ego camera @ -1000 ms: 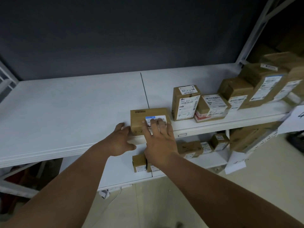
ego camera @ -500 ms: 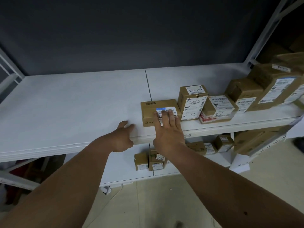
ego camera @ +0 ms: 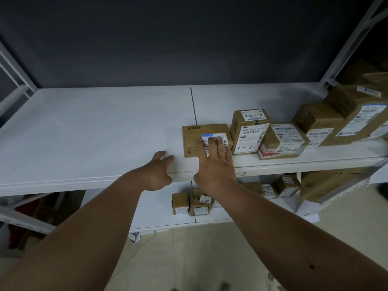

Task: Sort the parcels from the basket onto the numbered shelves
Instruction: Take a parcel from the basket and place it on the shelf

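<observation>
Pressing flat on the parcel [ego camera: 206, 139] with the right hand [ego camera: 214, 164], fingers [ego camera: 219, 143] straight and laid over the white label on its top, nothing curled round it. Sitting near the front edge of the upper shelf [ego camera: 94, 131], just right of the seam between the two boards, with "4-2" handwritten on its front face. Standing just beside, perhaps touching, the taller box [ego camera: 248, 131] on its right, also marked "4-2"; cannot tell for sure whether a gap is left. Hovering at the front edge of the same shelf, to the left of the parcel and apart from it: the left hand [ego camera: 157, 173], fingers loose and spread, holding nothing.

Judging by this, the step in hand is the placing itself, parcel already down and being snugged into the row of "4-2" boxes. Little left of this step: a last nudge rightward if any gap remains, then lifting the right hand straight off so the label is not dragged. After that, turning back for the next parcel; no basket in view, so presumably behind or below. More boxes [ego camera: 327, 124] further right along the shelf, and small ones on the lower shelf [ego camera: 159, 206].
</observation>
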